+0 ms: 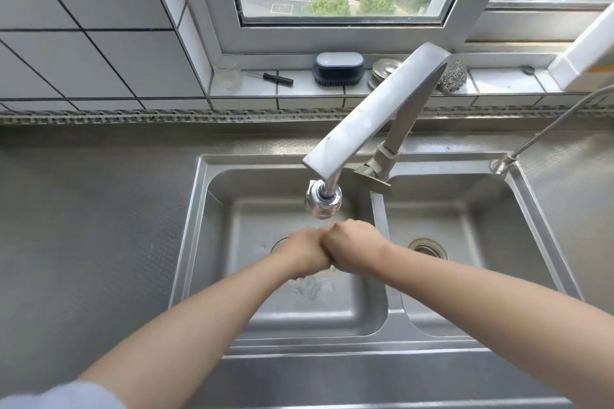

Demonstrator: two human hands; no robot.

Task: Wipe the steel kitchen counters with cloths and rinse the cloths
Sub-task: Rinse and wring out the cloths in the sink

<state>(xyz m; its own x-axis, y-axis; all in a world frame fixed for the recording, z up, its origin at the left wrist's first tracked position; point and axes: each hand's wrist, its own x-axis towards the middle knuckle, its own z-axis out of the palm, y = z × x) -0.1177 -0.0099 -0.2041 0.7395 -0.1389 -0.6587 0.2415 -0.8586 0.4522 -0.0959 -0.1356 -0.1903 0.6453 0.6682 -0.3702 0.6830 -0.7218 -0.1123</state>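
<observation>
Both my fists are pressed together over the left basin (212, 242) of the steel double sink, just below the chrome faucet head (324, 201). My left hand (304, 254) and my right hand (354, 247) are clenched, knuckles touching. Only a pale sliver of cloth (327, 271) shows beneath them; the rest is hidden inside the fists. Water (312, 287) drips and splashes on the basin floor under the hands. The textured steel counter (83, 226) stretches to the left of the sink.
The right basin (465, 276) has a drain strainer (428, 247). A thin second tap (545, 133) rises at the sink's far right. On the windowsill stand a glass (227, 73), a screwdriver (278, 78), a blue brush box (339, 69), steel lids (382, 71) and a steel scourer (453, 76).
</observation>
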